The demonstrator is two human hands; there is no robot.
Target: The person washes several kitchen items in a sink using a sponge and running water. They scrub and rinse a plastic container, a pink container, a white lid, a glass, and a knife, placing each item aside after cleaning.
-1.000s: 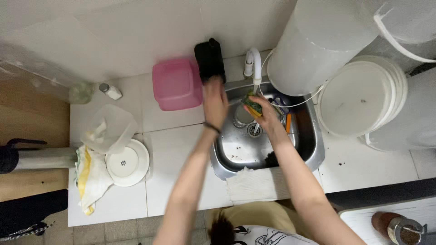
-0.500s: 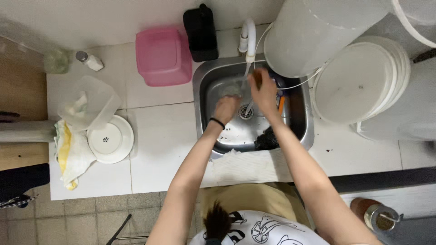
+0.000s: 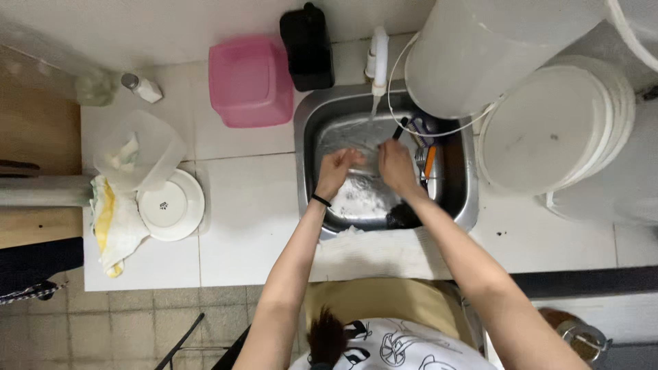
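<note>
A tiled white counter (image 3: 247,226) fills the middle, with a steel sink (image 3: 466,205) set into it. At the right stand a tall white drum (image 3: 493,48) and a stack of white buckets (image 3: 555,130). A pink tub (image 3: 250,81) lies upside down left of the sink, a black container (image 3: 308,46) just beside it at the wall. Further left a clear plastic tub (image 3: 137,147) overlaps a white plate (image 3: 171,205), and a white and yellow cloth (image 3: 113,223) lies at the counter edge. A small bottle (image 3: 142,88) lies near the back wall.

A white tap (image 3: 378,58) runs water into the sink. Under it the left hand (image 3: 336,171) and right hand (image 3: 396,166) meet over the basin, fingers curled toward each other; whether they grip anything between them cannot be told. The left wrist wears a black band (image 3: 320,200). Utensils (image 3: 421,147), one with an orange handle, stand in the sink's right side, just beside the right hand.
</note>
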